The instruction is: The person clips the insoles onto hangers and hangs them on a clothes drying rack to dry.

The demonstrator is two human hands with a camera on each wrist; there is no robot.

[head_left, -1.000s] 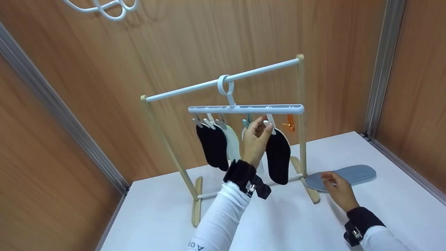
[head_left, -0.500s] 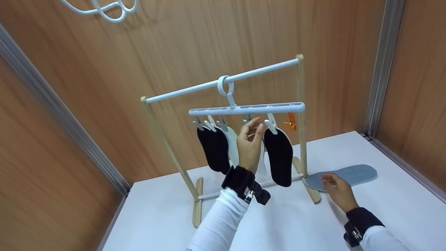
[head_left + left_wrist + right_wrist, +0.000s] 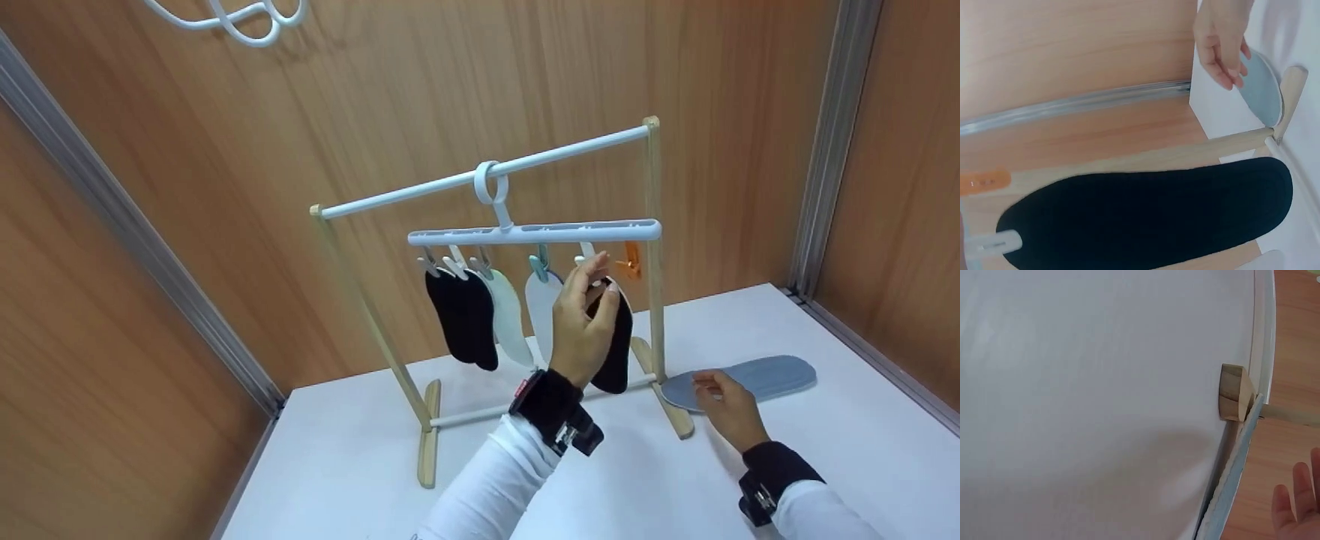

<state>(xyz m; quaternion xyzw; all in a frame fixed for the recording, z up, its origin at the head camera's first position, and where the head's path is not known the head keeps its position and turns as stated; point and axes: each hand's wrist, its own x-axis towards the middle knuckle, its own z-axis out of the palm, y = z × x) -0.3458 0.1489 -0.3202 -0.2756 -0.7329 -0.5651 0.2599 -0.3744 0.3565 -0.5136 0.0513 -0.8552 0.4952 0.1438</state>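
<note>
My left hand [image 3: 581,330] is in front of the right-hand black insole [image 3: 618,360], fingers loosely bent and holding nothing. That insole hangs from a white clip [image 3: 587,250] on the white clip hanger [image 3: 585,232]; in the left wrist view the black insole [image 3: 1145,214] lies lengthwise across the picture. An orange clip [image 3: 632,261] at the hanger's right end holds nothing. Low on the right, my right hand [image 3: 735,416] hovers by the near end of a grey-blue insole [image 3: 780,375] on the table. Its relaxed fingers [image 3: 1283,509] show apart from the insole in the right wrist view.
The hanger hooks over the white rail [image 3: 585,152] of a wooden rack. Further left hang a black insole [image 3: 461,319], a pale green insole [image 3: 510,319] and a white insole [image 3: 541,300]. White hooks [image 3: 247,22] show at upper left. Wood panels enclose the white table [image 3: 360,457].
My left hand let go of the white clip and moved left, then swung right to stand before the black insole. The right hand has stayed by the grey-blue insole.
</note>
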